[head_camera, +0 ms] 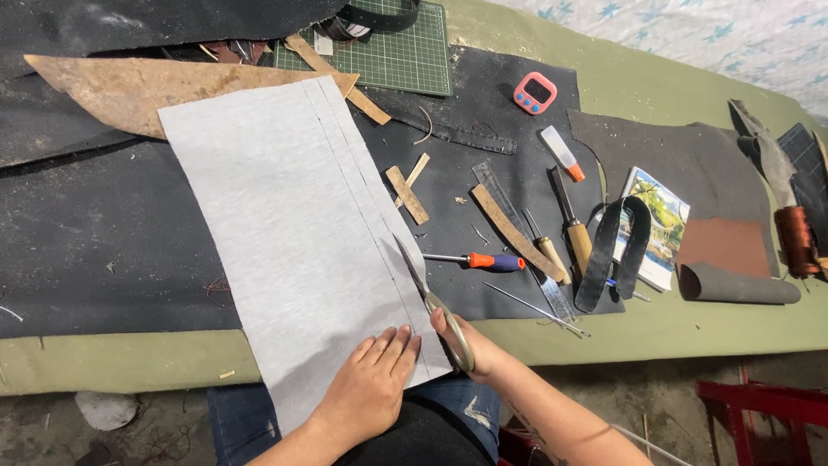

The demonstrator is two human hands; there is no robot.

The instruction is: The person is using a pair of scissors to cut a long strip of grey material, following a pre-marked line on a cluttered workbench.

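Observation:
A long grey sheet of fabric-like material [285,216] lies across the table and hangs over its near edge, with straight lines drawn along its right side. My left hand [375,371] presses flat on the sheet's near end. My right hand [461,349] grips the handles of metal scissors [427,293], whose blades point away from me along the drawn line at the sheet's right edge.
Black leather [103,233] covers much of the green table [655,332]. To the right lie a screwdriver [479,260], a clear ruler [522,237], awls, wooden strips, a black strap loop [612,250], a pink timer [535,92] and a booklet. A green cutting mat [397,56] sits at the back.

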